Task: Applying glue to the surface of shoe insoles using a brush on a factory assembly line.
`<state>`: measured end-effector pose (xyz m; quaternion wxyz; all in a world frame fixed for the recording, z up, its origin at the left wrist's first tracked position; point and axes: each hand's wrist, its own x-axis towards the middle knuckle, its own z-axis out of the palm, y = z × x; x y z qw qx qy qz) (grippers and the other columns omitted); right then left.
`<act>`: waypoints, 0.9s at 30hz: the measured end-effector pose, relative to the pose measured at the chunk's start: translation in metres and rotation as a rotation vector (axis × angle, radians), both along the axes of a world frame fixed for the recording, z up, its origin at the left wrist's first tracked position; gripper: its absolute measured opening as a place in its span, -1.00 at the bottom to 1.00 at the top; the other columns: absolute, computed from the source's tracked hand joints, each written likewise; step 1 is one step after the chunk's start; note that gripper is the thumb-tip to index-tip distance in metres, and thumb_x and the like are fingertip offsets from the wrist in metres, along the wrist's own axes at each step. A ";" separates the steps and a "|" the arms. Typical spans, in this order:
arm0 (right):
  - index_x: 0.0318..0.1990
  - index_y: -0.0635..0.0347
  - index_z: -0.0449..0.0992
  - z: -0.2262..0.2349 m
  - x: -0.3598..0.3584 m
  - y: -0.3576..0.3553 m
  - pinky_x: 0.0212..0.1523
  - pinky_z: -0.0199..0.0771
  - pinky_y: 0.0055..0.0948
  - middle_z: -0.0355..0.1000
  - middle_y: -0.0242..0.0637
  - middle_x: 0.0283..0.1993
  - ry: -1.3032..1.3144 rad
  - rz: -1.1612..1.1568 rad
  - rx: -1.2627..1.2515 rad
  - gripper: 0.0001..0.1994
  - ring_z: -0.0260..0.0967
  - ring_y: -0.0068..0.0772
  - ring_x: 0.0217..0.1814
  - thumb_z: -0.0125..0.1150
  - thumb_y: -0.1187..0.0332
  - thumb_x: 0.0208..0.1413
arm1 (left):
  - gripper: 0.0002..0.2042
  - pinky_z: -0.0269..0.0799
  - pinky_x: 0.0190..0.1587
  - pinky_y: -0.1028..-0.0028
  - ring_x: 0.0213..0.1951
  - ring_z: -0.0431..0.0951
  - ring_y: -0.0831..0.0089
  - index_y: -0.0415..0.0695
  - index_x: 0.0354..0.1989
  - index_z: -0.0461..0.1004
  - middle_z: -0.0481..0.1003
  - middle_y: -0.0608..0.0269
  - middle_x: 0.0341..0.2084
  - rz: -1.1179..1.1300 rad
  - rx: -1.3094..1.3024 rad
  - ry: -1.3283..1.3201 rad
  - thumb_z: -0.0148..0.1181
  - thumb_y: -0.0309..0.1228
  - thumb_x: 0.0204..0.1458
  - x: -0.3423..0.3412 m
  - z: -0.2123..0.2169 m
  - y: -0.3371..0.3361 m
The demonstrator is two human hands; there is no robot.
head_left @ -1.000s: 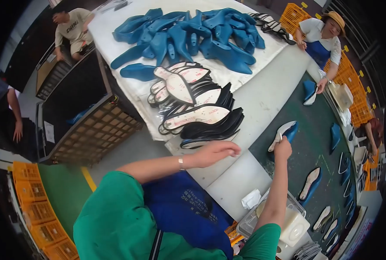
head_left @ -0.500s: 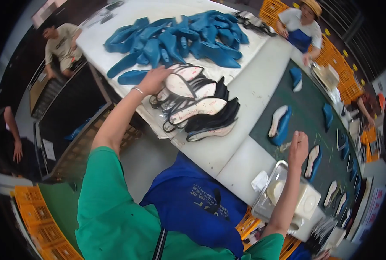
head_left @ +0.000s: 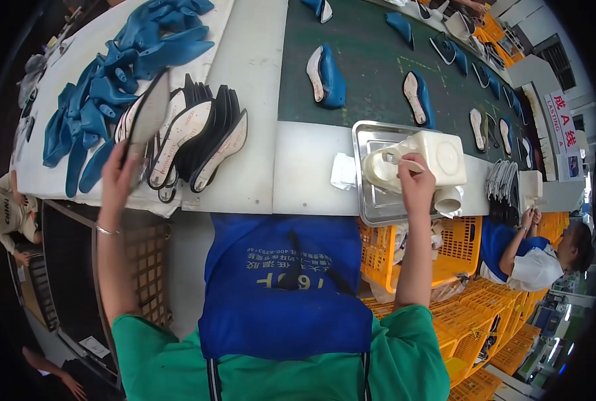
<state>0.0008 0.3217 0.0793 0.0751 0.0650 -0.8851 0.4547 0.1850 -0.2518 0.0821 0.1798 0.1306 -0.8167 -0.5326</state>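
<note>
My left hand point(head_left: 119, 177) grips a shoe insole point(head_left: 149, 113) with a pale face and dark edge, lifted on its end and blurred by motion. It stands beside a stack of black-edged insoles point(head_left: 185, 137) with pale printed faces. My right hand point(head_left: 417, 186) is closed on a short pale brush handle point(head_left: 411, 164), above the round opening of a white plastic pot point(head_left: 381, 168). The brush's lower end is hidden in or behind the pot's rim. That pot rests on a metal tray point(head_left: 368, 215), joined to a boxy white container point(head_left: 439, 157).
Blue shoe lasts point(head_left: 104, 93) lie heaped on the white-covered table at left. Across the green conveyor belt point(head_left: 371, 67) sit lasts paired with insoles. A folded white cloth point(head_left: 343, 171) lies by the tray. Orange crates point(head_left: 458, 250) stand below right, and a co-worker point(head_left: 528, 250) works there.
My view has swung to the right. The left hand has lifted an insole from the stack; the right hand has gone from over the belt to the white pot and holds a brush.
</note>
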 end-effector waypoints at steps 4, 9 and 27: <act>-0.29 0.25 0.50 -0.031 0.003 -0.005 -0.40 0.38 -0.42 0.40 -0.21 -0.57 0.026 -0.047 0.155 -0.84 0.37 -0.43 -0.52 0.12 0.35 0.07 | -0.64 0.52 -0.19 0.47 -0.25 0.59 0.44 -0.26 0.17 0.27 0.53 0.09 -0.19 -0.159 0.589 -0.055 -0.01 -0.42 0.22 -0.020 -0.008 0.132; -0.29 0.28 0.50 -0.046 -0.001 0.001 -0.40 0.39 -0.47 0.41 -0.28 -0.55 -0.041 -0.057 -0.038 -0.84 0.37 -0.52 -0.51 0.12 0.36 0.09 | -0.62 0.61 -0.22 0.41 -0.12 0.60 0.26 -0.18 0.24 0.17 0.49 -0.01 -0.09 -0.355 1.109 -0.075 -0.05 -0.45 0.25 -0.041 -0.030 0.229; -0.16 0.41 0.45 -0.061 0.042 0.027 -0.25 0.52 -0.53 0.50 -0.18 -0.31 -0.032 -0.226 -0.489 -0.78 0.49 -0.47 -0.33 0.06 0.36 0.28 | -0.56 0.62 -0.26 0.48 -0.06 0.56 0.27 -0.16 0.32 0.05 0.39 -0.08 0.06 -0.596 1.251 -0.274 -0.09 -0.42 0.29 -0.058 -0.031 0.274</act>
